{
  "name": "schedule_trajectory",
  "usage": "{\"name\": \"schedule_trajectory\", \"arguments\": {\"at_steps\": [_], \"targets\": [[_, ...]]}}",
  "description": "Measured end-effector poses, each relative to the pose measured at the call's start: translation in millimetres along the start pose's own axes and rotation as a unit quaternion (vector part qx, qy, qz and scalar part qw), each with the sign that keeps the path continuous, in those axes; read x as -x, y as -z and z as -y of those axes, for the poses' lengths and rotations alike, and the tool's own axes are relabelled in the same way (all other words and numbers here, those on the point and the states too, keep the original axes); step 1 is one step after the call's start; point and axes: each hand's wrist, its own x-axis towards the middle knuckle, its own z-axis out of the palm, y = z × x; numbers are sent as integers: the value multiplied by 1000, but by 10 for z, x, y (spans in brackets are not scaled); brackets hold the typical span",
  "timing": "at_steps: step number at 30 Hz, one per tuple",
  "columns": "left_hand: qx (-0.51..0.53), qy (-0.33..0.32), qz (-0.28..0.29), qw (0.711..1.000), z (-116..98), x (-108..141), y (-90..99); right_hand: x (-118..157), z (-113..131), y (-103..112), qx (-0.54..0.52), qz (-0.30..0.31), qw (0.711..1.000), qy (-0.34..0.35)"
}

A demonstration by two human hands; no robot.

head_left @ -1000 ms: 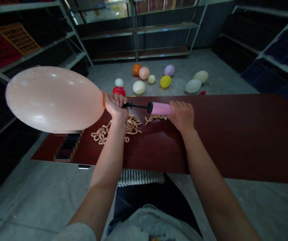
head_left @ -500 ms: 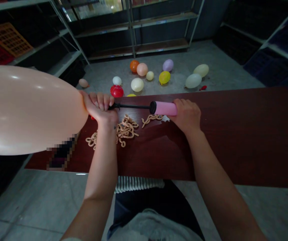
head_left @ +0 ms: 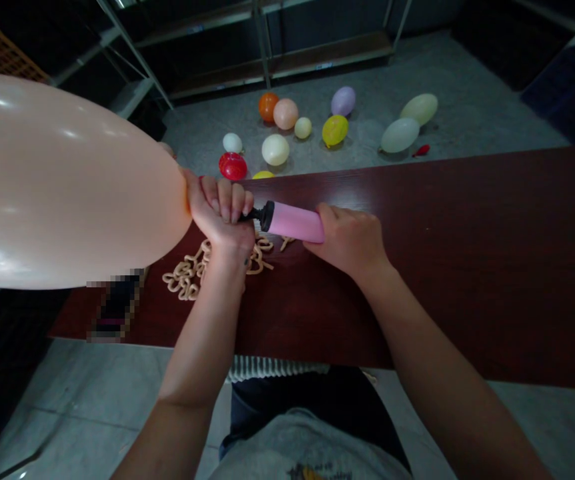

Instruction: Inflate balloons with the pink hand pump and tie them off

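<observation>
Pushed leftward by the gripping right hand (head_left: pixel 350 240), the pink pump (head_left: pixel 295 222) is best aligned with the peach balloon (head_left: pixel 67 187), clasped by the left hand (head_left: pixel 221 210) across the bench's (head_left: pixel 467 267) left edge.

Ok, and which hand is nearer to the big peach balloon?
Left. The left hand is closed at the neck end of the big peach balloon; the right hand is farther off, gripping the far end of the pink pump.

You could read no words: the print (head_left: pixel 317 473) on your shirt (head_left: pixel 287 443) was blurred, and labels (head_left: pixel 323 66) on the far shelves (head_left: pixel 352 53) were too small.
</observation>
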Motion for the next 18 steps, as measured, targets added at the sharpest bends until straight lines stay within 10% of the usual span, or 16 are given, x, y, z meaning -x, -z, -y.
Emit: {"name": "schedule_trajectory", "arguments": {"at_steps": [18], "targets": [[-87, -66, -80, 991, 11, -196, 307, -60, -133, -175, 42, -61, 997, -2]]}}
